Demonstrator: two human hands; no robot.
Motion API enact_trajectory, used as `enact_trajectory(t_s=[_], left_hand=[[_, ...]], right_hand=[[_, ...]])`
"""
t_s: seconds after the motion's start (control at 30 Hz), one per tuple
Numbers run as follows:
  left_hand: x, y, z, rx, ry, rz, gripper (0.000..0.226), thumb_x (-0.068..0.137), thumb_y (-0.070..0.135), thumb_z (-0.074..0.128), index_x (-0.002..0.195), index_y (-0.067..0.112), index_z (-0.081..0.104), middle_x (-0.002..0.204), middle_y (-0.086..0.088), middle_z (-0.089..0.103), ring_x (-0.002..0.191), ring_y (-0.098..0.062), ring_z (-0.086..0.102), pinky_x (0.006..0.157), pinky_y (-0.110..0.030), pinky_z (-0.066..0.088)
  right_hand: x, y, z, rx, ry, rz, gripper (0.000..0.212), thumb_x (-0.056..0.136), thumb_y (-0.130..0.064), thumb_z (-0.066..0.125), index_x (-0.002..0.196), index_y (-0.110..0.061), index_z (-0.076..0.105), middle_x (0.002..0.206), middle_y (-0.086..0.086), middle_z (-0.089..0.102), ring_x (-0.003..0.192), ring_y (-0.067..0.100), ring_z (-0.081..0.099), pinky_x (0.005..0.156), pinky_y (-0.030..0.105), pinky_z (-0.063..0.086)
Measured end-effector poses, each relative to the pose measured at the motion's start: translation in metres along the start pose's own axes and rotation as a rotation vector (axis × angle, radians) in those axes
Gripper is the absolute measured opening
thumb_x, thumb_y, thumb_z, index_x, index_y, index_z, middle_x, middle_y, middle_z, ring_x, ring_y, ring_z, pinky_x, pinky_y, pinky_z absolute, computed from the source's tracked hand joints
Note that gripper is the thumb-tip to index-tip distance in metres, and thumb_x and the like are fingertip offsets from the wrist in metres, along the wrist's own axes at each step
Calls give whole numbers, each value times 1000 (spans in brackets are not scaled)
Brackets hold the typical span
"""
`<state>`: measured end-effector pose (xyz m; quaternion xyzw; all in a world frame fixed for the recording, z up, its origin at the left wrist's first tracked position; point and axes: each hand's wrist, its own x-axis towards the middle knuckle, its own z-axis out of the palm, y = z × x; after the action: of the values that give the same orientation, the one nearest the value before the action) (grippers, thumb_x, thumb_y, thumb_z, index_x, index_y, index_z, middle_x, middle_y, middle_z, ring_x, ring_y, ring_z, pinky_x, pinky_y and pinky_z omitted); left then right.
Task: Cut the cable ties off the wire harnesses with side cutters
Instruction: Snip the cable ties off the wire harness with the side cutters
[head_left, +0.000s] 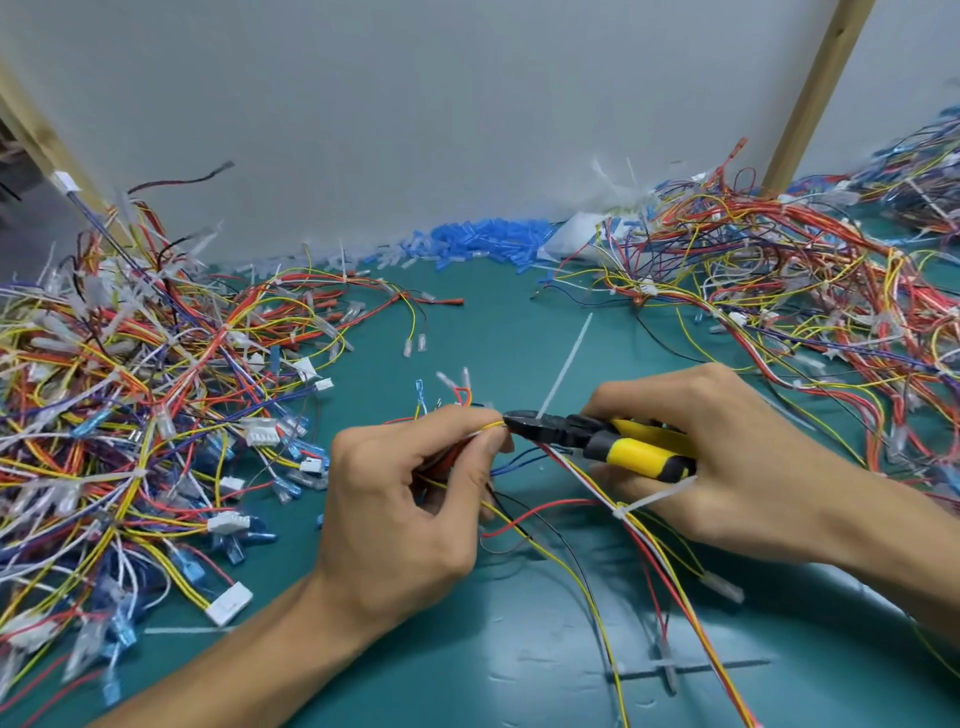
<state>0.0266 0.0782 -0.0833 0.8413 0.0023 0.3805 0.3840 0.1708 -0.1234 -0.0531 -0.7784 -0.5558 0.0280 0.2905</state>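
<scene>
Left hand (410, 499) is pinching a wire harness (582, 478) over the green desk (493, 332). Right hand (727, 457) is gripping yellow-handled side cutters (597, 439), tips apparently biting a white cable tie (565, 366) beside the left fingertips.

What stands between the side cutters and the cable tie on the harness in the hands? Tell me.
Nothing visible does. The side cutters in the right hand have their tips at the cable tie, whose white tail rises behind them. The left hand pinches the harness beside the tips, a yellow wire close by.
</scene>
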Motion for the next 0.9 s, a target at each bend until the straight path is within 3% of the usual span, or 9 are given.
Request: enact_trajectory(t_s=[0.27,0.37,0.5,0.7,0.8,0.9], left_hand=[[-1,1,0,-4,4,34,19,97,24,62,86,17,75,58,4,59,46,-21,58,44,-34,44],[-1,1,-1,-5,18,38,19,97,24,61,87,16,76,59,6,60,47,-18,59,45,-33,44],[-1,1,0,3,31,32,21,98,24,61,88,14,76,61,3,62,49,-21,59,46,-35,43],[-3,1,-1,9,29,76,20,99,22,61,87,14,75,61,2,60,51,-22,57,48,-36,45],[-2,-1,0,-7,20,59,19,98,22,61,86,14,75,60,2,59,50,-22,57,47,-35,44],[-2,0,1,-24,25,59,19,97,21,61,87,14,76,60,4,60,50,-20,59,48,-34,45]], right_hand=[[-2,2,5,22,5,15,28,89,-22,74,75,-30,51,59,5,34,63,25,27,46,40,30],[-1,1,7,57,23,-12,23,91,-32,68,76,-27,51,59,5,34,64,24,26,47,40,31],[2,0,7,44,56,-23,25,91,-48,61,81,-25,58,62,-1,46,61,23,38,51,36,35],[1,1,-1,37,3,-22,11,90,-34,73,90,-28,64,74,-10,55,70,17,51,59,34,42],[1,2,0,13,-2,-20,19,88,-29,77,84,-28,59,69,-8,50,67,18,46,55,29,34],[-2,1,3,57,9,-16,24,92,-39,70,78,-25,55,60,0,42,60,21,31,48,33,28]])
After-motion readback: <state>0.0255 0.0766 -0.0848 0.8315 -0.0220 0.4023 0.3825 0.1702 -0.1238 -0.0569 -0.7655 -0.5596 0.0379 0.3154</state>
